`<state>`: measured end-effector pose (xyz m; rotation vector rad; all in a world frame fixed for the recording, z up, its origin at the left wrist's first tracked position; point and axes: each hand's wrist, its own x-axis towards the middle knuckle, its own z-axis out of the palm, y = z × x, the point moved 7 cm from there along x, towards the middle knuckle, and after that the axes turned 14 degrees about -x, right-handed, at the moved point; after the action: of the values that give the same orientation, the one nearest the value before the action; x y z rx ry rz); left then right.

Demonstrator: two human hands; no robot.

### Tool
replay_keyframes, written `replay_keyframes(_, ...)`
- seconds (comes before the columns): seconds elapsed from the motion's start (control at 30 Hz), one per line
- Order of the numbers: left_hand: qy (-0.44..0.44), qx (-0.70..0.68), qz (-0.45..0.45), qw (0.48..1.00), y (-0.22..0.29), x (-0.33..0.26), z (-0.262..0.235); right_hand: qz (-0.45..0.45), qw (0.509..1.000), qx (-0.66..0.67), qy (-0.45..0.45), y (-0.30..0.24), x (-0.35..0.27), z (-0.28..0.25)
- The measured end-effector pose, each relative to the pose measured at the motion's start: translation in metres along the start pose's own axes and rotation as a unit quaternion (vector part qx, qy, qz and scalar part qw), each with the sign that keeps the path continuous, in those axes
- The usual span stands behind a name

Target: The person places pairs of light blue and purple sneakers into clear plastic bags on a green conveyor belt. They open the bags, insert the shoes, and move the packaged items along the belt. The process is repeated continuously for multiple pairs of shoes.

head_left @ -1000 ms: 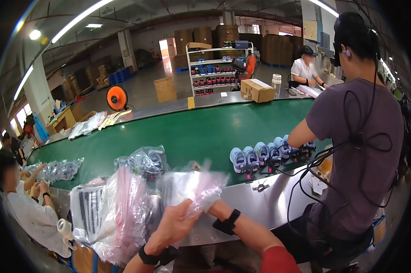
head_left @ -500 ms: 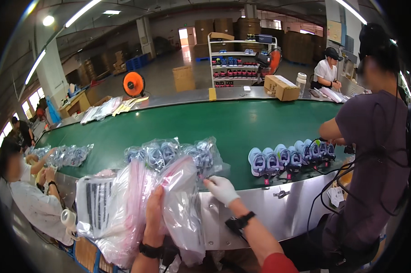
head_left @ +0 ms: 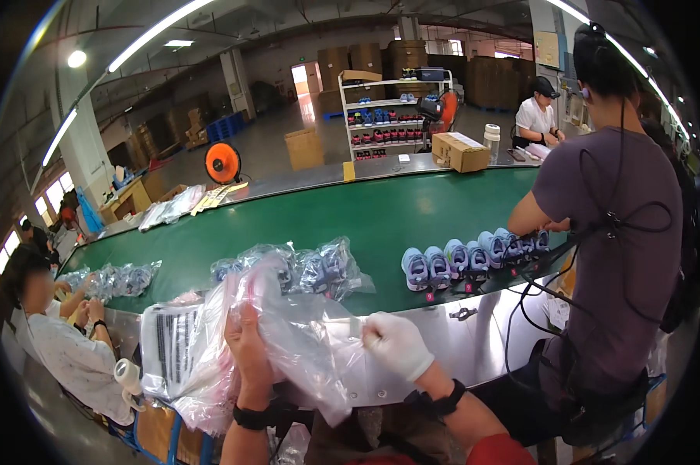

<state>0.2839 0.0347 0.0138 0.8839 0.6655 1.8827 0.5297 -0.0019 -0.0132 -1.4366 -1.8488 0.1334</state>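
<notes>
Near the lower centre of the frame, the person is wearing a white glove [head_left: 406, 350] on the right hand [head_left: 397, 346], a black band [head_left: 255, 418] around the left wrist and a bulkier black strap [head_left: 446, 398] around the right, while a red sleeve [head_left: 500, 452] is showing at the bottom edge.

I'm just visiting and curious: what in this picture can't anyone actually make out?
All in the head view:
Left hand: fingertips blurred and obscured by the clear plastic bag it holds.
Right hand: its own curled, gloved fingers hide whether it pinches the bag.
Unbagged sneakers: right end partly hidden by black cables.
Shelf shoes: too small for detail.
Red sleeve: cut off by the lower edge.
</notes>
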Motion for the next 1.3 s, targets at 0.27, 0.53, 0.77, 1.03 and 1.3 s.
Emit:
replay_keyframes(0.27,-0.152,0.186,0.023,0.970,0.004,-0.025,0.047,-0.278,0.952,-0.131,0.017,-0.086,0.010,-0.019)
replay_keyframes(0.53,-0.313,0.394,0.086,0.860,0.016,-0.042,0.055,-0.143,0.935,-0.171,-0.275,0.021,0.037,0.185)
replay_keyframes(0.77,-0.169,0.365,0.128,0.906,0.004,0.019,0.047,-0.229,0.909,-0.071,-0.340,-0.038,0.042,0.102)
replay_keyframes(1.03,-0.084,0.222,-0.005,0.972,-0.036,0.012,0.036,0.146,0.982,0.116,-0.024,0.110,0.078,-0.044)
replay_keyframes(1.3,-0.094,0.215,-0.026,0.972,-0.048,0.012,0.026,0.186,0.856,-0.448,-0.178,0.200,0.084,0.081)
